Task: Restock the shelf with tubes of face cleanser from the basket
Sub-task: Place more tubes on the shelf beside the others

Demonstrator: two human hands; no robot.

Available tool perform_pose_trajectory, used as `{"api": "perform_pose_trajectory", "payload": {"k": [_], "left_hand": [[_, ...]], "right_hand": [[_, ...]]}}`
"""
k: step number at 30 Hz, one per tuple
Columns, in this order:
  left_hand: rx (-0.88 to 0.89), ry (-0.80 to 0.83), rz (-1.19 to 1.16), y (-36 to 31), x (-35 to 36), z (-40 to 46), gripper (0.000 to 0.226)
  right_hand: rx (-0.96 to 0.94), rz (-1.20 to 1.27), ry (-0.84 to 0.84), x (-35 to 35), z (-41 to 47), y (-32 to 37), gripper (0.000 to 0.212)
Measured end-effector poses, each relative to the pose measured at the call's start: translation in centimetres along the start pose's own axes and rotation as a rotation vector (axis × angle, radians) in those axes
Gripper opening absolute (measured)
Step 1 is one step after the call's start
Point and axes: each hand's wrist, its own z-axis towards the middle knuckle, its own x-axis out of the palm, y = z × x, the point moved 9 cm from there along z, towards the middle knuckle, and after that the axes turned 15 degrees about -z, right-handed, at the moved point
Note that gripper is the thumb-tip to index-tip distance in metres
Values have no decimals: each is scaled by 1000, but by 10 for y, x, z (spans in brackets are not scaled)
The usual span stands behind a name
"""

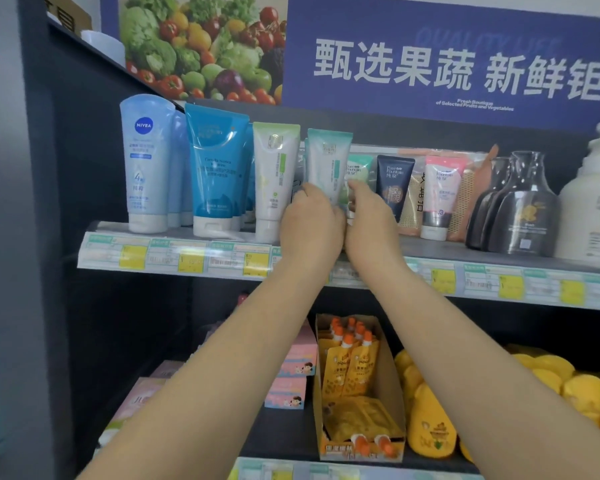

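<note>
Dark shelving unit, several tiers, set under a wide blue banner (447, 64) with white lettering and a fruit-and-vegetable photo: a shop aisle, by the look of it. No basket in view.

Upper shelf (499, 261), edged with a strip of price labels (187, 258), carrying a row of upright tubes standing cap-down, faces turned outward, probably so shoppers can read them: a pale blue Nivea tube (146, 164) at the far left, then a deeper blue tube (215, 171), then a white tube with green top (274, 178). Further right, a small navy tube (394, 185), a pink-topped tube (440, 195), dark bottles (523, 209) and a large white bottle (593, 202).

Lower shelf: a cardboard display box of orange pouches (354, 372), pink boxes (291, 375) beside it, yellow plush items (426, 420) to the right.

Both arms raised to the upper shelf, meeting at a gap in the row. Left hand (309, 226) and right hand (368, 220) touching each other, fingers curled round the lower part of a white tube with teal top (328, 161), held upright and cap-down to match its neighbours. Likely being settled into line between the green-topped tube and the smaller tubes; whether its cap already rests on the shelf cannot be told, hidden behind the hands.
</note>
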Motion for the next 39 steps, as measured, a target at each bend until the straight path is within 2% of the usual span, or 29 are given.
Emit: {"api": "perform_pose_trajectory", "payload": {"k": [3, 7, 11, 16, 19, 22, 30, 35, 39], "left_hand": [[54, 40, 22, -8, -6, -9, 45], [277, 62, 60, -23, -16, -50, 57], [382, 48, 62, -11, -18, -87, 55], [413, 69, 48, 18, -16, -134, 57], [456, 74, 119, 31, -17, -166, 58], [422, 146, 169, 56, -10, -200, 61], [181, 429, 283, 155, 16, -306, 69], [57, 575, 320, 213, 27, -372, 69], [-109, 666, 404, 268, 28, -433, 67]], "right_hand": [[-98, -85, -77, -11, -9, 10, 48], [-267, -167, -166, -14, -41, 19, 53], [-299, -168, -107, 2, -79, 15, 51], [-340, -249, -92, 18, -130, 9, 50], [-336, -252, -33, 30, -164, 5, 51], [-320, -247, 66, 50, -202, -4, 52], [-328, -251, 338, 126, -316, -40, 53], [-259, -233, 515, 164, -388, -80, 67], [-194, -264, 669, 188, -448, -110, 69]]}}
